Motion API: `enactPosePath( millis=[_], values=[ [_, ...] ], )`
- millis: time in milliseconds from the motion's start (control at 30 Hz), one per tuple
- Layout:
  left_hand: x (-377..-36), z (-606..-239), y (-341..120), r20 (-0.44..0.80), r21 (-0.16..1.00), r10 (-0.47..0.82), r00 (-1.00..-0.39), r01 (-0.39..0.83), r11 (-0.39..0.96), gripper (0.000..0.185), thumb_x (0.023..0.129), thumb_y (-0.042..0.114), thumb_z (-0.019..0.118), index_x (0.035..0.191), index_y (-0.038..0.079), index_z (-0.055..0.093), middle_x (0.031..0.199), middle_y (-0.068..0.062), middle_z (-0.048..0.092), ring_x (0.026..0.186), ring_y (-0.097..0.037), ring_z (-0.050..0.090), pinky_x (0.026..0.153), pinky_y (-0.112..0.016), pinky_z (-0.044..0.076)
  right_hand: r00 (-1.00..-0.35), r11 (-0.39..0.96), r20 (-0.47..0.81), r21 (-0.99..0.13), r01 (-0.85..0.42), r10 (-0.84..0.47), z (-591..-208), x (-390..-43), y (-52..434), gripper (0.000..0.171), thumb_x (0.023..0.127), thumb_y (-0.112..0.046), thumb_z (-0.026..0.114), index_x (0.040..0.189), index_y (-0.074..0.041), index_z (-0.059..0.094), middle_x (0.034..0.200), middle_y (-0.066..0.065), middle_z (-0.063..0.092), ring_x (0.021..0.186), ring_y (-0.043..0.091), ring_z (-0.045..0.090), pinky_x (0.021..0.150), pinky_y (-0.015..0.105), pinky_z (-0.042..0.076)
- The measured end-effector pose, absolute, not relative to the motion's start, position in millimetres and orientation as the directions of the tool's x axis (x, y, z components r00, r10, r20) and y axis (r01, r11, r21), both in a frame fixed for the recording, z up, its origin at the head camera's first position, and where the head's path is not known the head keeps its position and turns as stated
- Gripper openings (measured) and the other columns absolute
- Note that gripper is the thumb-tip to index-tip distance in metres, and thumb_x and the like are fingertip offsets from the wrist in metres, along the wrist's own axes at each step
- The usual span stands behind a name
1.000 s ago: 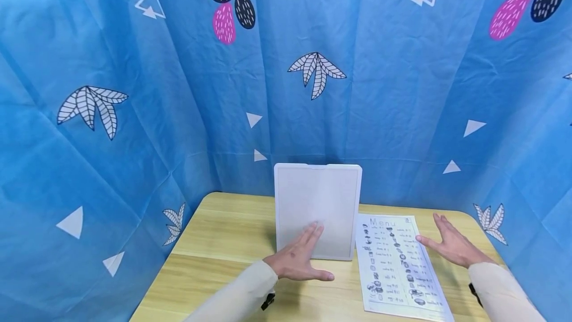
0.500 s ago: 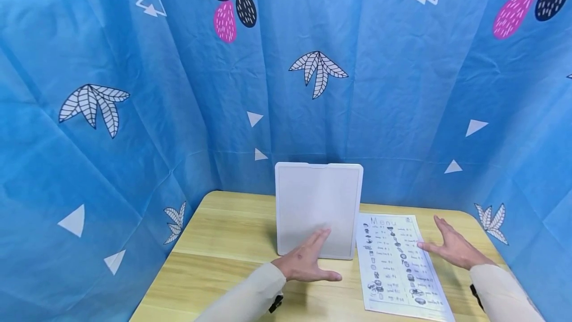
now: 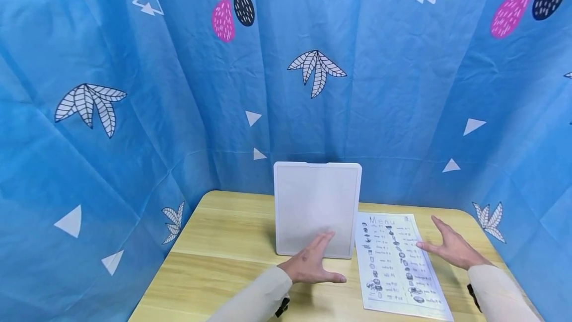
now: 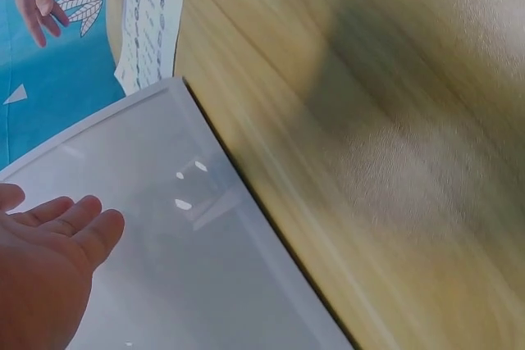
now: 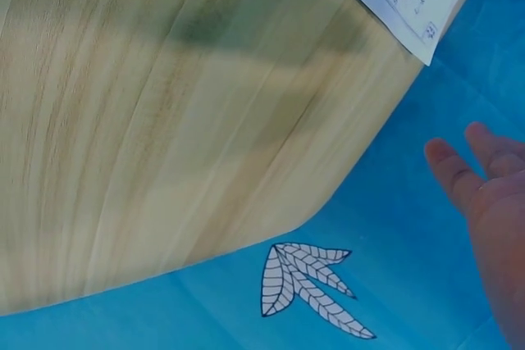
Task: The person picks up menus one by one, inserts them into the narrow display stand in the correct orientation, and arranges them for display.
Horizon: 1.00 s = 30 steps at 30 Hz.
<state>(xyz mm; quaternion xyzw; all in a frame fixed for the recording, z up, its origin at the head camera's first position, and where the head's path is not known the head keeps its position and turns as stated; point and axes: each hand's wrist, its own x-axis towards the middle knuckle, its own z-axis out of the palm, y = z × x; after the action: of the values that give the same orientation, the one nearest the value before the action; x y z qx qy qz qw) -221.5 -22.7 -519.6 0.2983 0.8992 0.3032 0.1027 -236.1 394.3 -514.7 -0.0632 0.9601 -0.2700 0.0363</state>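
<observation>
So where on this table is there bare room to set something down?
The widest bare wood lies left of the white board, up to the blue curtain. A narrow strip runs between the menu sheet and the table's right edge. The middle is crowded: board, menu, left hand, right hand.

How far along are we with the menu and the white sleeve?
Nothing looks done: the menu sheet lies flat on the table, beside the upright white sleeve. The left hand hovers open at the sleeve, the right hand open by the menu. Picking up remains.
</observation>
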Motion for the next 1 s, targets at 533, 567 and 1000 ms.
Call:
enactPosePath(
  millis=[533, 567, 1000],
  values=[
    [-226.6, -537.4, -15.2, 0.016, 0.638, 0.580, -0.814, 0.455, 0.621, 0.115, 0.074, 0.065, 0.078, 0.160, 0.014, 0.020, 0.163, -0.006, 0.023, 0.145, -0.026, 0.032, 0.111, -0.048, 0.038, -0.991, 0.840, -0.061, -0.538, -0.067, -0.118, -524.7, -243.5, 390.5, 0.112, 0.088, -0.049, 0.072, 0.151, 0.017, 0.007, 0.146, 0.048, 0.015, 0.129, 0.067, 0.021, 0.100, 0.077, 0.026],
    [-226.7, -538.4, -14.9, 0.018, 0.639, 0.580, -0.815, 0.455, 0.620, 0.115, 0.074, 0.064, 0.079, 0.160, 0.014, 0.021, 0.163, -0.006, 0.023, 0.145, -0.025, 0.032, 0.111, -0.048, 0.037, -0.991, 0.839, -0.067, -0.540, -0.062, -0.116, -524.8, -243.5, 390.5, 0.113, 0.088, -0.050, 0.072, 0.151, 0.017, 0.006, 0.147, 0.048, 0.015, 0.130, 0.067, 0.021, 0.100, 0.077, 0.026],
    [-226.0, -549.3, -5.4, 0.021, 0.641, 0.584, -0.812, 0.459, 0.616, 0.110, 0.074, 0.061, 0.080, 0.157, 0.012, 0.027, 0.160, -0.007, 0.030, 0.144, -0.024, 0.035, 0.112, -0.044, 0.037, -0.990, 0.836, -0.102, -0.549, -0.026, -0.097, -530.4, -240.9, 393.3, 0.114, 0.089, -0.048, 0.073, 0.150, 0.018, 0.002, 0.145, 0.050, 0.013, 0.127, 0.069, 0.024, 0.098, 0.076, 0.030]
  ],
)
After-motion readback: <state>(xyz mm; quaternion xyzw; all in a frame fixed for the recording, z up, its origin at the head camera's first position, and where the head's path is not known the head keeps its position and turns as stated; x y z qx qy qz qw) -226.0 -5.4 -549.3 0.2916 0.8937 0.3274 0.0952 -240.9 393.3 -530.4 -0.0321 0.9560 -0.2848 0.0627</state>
